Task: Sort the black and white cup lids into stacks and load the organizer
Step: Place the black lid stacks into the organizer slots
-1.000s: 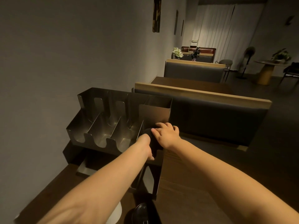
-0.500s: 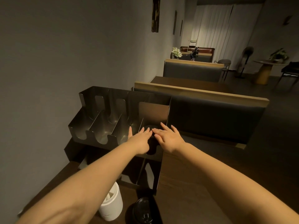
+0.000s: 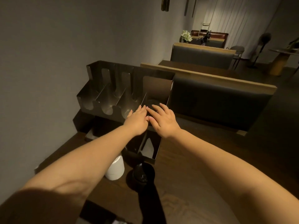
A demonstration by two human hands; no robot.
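The organizer [image 3: 113,101] is folded sheet metal with a dull brushed sheen, stepped in profile, its upper tier split by thin dividers into four slots; the three left slots have rounded U-shaped cut-outs in their front lip and tall rounded slits in the back wall. It stands on a dark wood-grain table [image 3: 186,183] against a matte grey wall [image 3: 48,54].

In the rightmost slot lies a stack of black lids [image 3: 152,103] — round and glossy, though the dim light hides how many there are. On the table in front of the organizer stand a white lid stack [image 3: 115,169], smooth and cylindrical, and just to its right a black lid stack [image 3: 143,174] with a shiny domed top.

The left hand [image 3: 137,120] is spread flat, fingers straight and a little apart, reaching over the front lip beside the rightmost slot. The right hand [image 3: 163,118] is likewise open — fingers extended and fanned, the tips over the black lids in the slot. Whether either hand actually touches the lids cannot be told. The two hands nearly meet at the thumbs, and neither grips anything.
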